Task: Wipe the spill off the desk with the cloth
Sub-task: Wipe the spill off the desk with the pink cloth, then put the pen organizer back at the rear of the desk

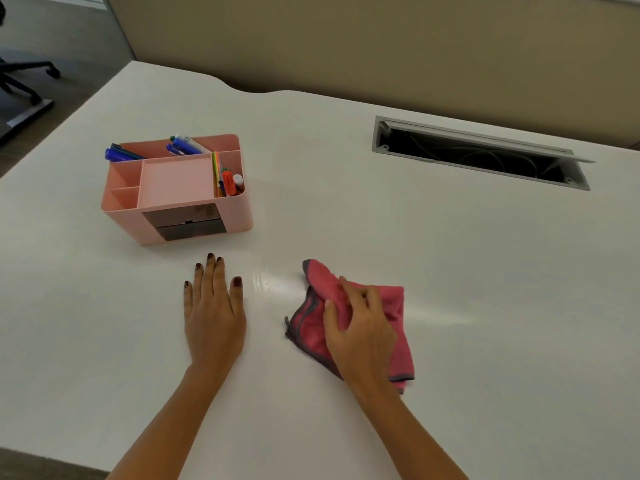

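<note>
A pink cloth (393, 308) with a grey hem lies bunched on the white desk (450, 271). My right hand (360, 325) presses down on its middle, fingers curled into the fabric. A faint wet smear (268, 284) glistens on the desk just left of the cloth, between my two hands. My left hand (213, 306) rests flat on the desk to the left of the smear, fingers apart, holding nothing.
A pink desk organiser (194, 230) with pens and markers stands at the back left, just beyond my left hand. An open cable tray (478, 154) is set into the desk at the back right. A beige partition runs behind. An office chair base shows at far left.
</note>
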{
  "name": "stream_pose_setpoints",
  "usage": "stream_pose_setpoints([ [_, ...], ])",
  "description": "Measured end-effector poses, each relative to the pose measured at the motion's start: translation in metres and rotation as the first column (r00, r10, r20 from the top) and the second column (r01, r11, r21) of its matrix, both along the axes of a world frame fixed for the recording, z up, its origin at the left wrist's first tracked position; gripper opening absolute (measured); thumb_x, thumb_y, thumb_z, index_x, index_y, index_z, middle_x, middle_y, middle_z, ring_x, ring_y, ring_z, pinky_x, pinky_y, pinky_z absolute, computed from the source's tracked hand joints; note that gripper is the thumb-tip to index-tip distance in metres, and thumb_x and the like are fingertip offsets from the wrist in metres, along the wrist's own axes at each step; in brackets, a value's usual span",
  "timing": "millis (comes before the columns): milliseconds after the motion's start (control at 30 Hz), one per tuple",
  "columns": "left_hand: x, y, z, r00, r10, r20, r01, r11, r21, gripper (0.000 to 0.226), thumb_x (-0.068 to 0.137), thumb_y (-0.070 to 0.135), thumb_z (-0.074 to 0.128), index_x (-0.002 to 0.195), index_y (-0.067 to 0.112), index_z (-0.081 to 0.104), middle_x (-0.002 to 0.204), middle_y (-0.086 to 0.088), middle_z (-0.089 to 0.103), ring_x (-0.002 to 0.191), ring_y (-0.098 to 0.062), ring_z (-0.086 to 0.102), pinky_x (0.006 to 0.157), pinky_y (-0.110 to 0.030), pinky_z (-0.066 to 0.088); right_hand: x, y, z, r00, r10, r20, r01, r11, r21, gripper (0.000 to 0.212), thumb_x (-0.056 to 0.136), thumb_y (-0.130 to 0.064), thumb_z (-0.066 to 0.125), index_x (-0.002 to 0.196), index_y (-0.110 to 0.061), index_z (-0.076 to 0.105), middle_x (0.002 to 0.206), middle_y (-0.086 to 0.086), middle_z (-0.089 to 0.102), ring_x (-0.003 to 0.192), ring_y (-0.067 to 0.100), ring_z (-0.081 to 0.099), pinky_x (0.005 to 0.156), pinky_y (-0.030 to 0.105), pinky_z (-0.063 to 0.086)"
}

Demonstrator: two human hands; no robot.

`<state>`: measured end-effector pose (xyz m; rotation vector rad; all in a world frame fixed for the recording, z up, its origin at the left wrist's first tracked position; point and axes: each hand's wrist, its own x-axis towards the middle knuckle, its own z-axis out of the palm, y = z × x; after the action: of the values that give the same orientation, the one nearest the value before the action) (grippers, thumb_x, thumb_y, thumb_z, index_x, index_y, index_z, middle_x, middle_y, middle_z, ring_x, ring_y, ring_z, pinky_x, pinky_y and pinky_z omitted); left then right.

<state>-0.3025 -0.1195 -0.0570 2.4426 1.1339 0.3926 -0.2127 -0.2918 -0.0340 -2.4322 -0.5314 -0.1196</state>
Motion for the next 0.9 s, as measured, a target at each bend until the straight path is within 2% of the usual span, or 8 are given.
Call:
stream_pose_setpoints([
  [67, 0.003, 0.001, 0.006, 0.997, 0.034, 0.067, -0.029, 0.997, -0.070, 0.065, 0.094, 0.045, 0.014, 0.148, 0.012, 0.025, 0.158, -0.004, 0.023, 0.147, -0.019, 0.017, 0.122, -0.039, 0.010, 0.007, 0.014, 0.014, 1.000, 0.027, -0.007, -0.026, 0.993, 0.114, 0.039, 0.084, -0.034, 0.060, 0.122, -0.025, 0.057, 0.098, -0.009, 0.055, 0.063, 0.003, 0.052, 0.045, 0.013, 0.038],
  [167, 0.008, 0.004, 0.016, 0.972, 0.140, 0.190, -0.116, 0.984, -0.134, 0.055, 0.098, 0.037, 0.031, 0.147, 0.014, 0.022, 0.156, -0.006, 0.026, 0.143, -0.025, 0.028, 0.117, -0.042, 0.023, 0.021, 0.041, 0.034, 0.993, 0.115, 0.001, -0.112, 0.966, 0.234, 0.036, 0.086, -0.033, 0.057, 0.122, -0.028, 0.052, 0.092, -0.013, 0.051, 0.064, 0.004, 0.052, 0.049, 0.011, 0.038],
  [300, 0.015, 0.024, 0.031, 0.924, 0.175, 0.339, -0.138, 0.982, -0.131, 0.062, 0.092, 0.022, 0.055, 0.143, 0.018, 0.021, 0.155, -0.008, 0.020, 0.140, -0.027, 0.030, 0.112, -0.044, 0.034, 0.041, 0.081, 0.046, 0.952, 0.305, -0.014, -0.296, 0.933, 0.203, 0.036, 0.086, -0.029, 0.060, 0.121, -0.027, 0.052, 0.096, -0.008, 0.054, 0.078, 0.009, 0.054, 0.063, 0.021, 0.042],
  [400, 0.020, 0.051, 0.041, 0.903, 0.269, 0.335, -0.242, 0.963, -0.121, 0.078, 0.087, 0.019, 0.064, 0.147, 0.019, 0.015, 0.157, -0.010, 0.013, 0.142, -0.030, 0.025, 0.113, -0.043, 0.028, 0.054, 0.111, 0.048, 0.900, 0.432, -0.064, -0.414, 0.891, 0.184, 0.047, 0.084, -0.026, 0.063, 0.129, -0.024, 0.047, 0.113, -0.002, 0.055, 0.098, 0.014, 0.052, 0.076, 0.027, 0.048],
  [500, 0.020, 0.074, 0.046, 0.911, 0.320, 0.261, -0.309, 0.947, -0.086, 0.087, 0.086, 0.020, 0.066, 0.150, 0.019, 0.007, 0.159, -0.014, 0.005, 0.144, -0.036, 0.017, 0.112, -0.047, 0.027, 0.066, 0.139, 0.048, 0.851, 0.517, -0.091, -0.500, 0.851, 0.160, 0.061, 0.082, -0.023, 0.069, 0.136, -0.027, 0.039, 0.134, 0.003, 0.044, 0.118, 0.019, 0.048, 0.089, 0.033, 0.051],
  [633, 0.016, 0.097, 0.047, 0.905, 0.343, 0.252, -0.327, 0.939, -0.105, 0.080, 0.087, 0.018, 0.065, 0.148, 0.025, 0.014, 0.160, -0.014, -0.002, 0.144, -0.039, 0.017, 0.111, -0.048, 0.030, 0.077, 0.172, 0.047, 0.845, 0.518, -0.130, -0.514, 0.855, 0.071, 0.066, 0.081, -0.030, 0.072, 0.136, -0.028, 0.035, 0.143, 0.003, 0.036, 0.123, 0.022, 0.047, 0.089, 0.037, 0.052],
  [767, 0.013, 0.112, 0.049, 0.891, 0.291, 0.349, -0.288, 0.956, -0.062, 0.060, 0.089, 0.013, 0.061, 0.140, 0.018, 0.029, 0.152, -0.016, 0.028, 0.135, -0.037, 0.038, 0.107, -0.049, 0.039, 0.088, 0.184, 0.049, 0.844, 0.531, -0.073, -0.527, 0.847, 0.066, 0.057, 0.081, -0.039, 0.071, 0.128, -0.026, 0.043, 0.141, 0.002, 0.042, 0.116, 0.021, 0.053, 0.086, 0.034, 0.051],
  [900, 0.010, 0.121, 0.051, 0.866, 0.311, 0.391, -0.335, 0.942, -0.008, 0.046, 0.089, 0.017, 0.061, 0.132, 0.013, 0.044, 0.134, -0.014, 0.054, 0.119, -0.034, 0.056, 0.101, -0.048, 0.047, 0.095, 0.188, 0.054, 0.813, 0.582, -0.027, -0.582, 0.813, -0.023, 0.054, 0.081, -0.041, 0.069, 0.129, -0.022, 0.053, 0.143, 0.004, 0.047, 0.119, 0.025, 0.054, 0.094, 0.041, 0.048],
])
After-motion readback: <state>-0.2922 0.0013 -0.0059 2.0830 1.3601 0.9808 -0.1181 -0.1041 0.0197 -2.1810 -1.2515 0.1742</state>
